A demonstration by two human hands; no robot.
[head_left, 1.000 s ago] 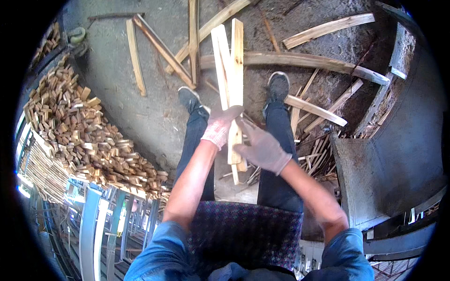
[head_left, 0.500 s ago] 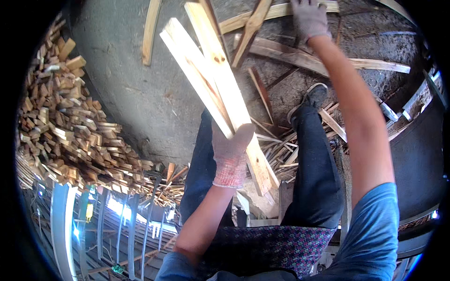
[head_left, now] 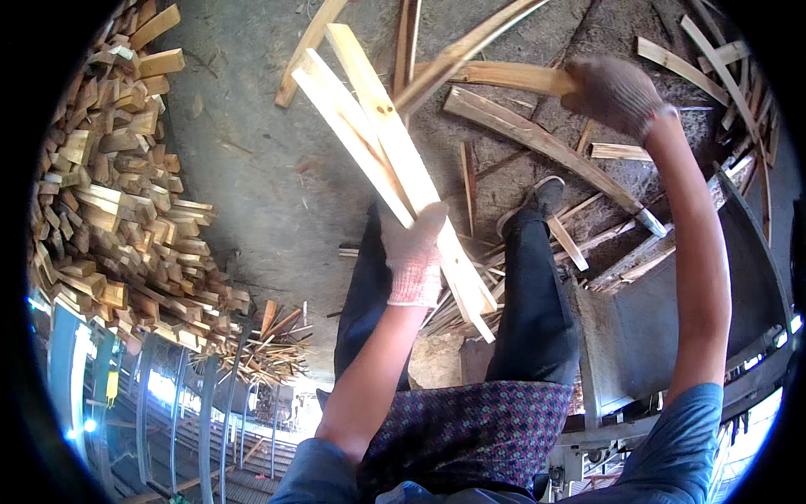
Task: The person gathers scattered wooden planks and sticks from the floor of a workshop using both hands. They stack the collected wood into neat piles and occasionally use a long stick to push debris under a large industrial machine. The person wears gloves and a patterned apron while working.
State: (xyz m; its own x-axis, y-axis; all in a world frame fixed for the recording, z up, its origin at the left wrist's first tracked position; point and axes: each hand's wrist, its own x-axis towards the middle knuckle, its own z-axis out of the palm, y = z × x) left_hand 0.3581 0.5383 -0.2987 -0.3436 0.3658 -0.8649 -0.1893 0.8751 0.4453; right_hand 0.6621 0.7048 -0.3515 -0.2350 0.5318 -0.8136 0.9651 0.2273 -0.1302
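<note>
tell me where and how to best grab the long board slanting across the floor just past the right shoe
Probably around the middle of the long board, from above, fingers over both long edges: it lies low on the floor, its upper face is uncovered there, and so long and narrow a shape should balance best near its middle.

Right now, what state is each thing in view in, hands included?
Left hand: gloved, closed around two pale strips.
Pale strips: held side by side, slanting, upper ends apart.
Right hand: gloved, slightly blurred, closed on a tan strip.
Tan strip: gripped at its right end.
Thick plank: lying on the floor.
Wood stack: piled at left.
Patterned cloth: draped over the lap.
</note>
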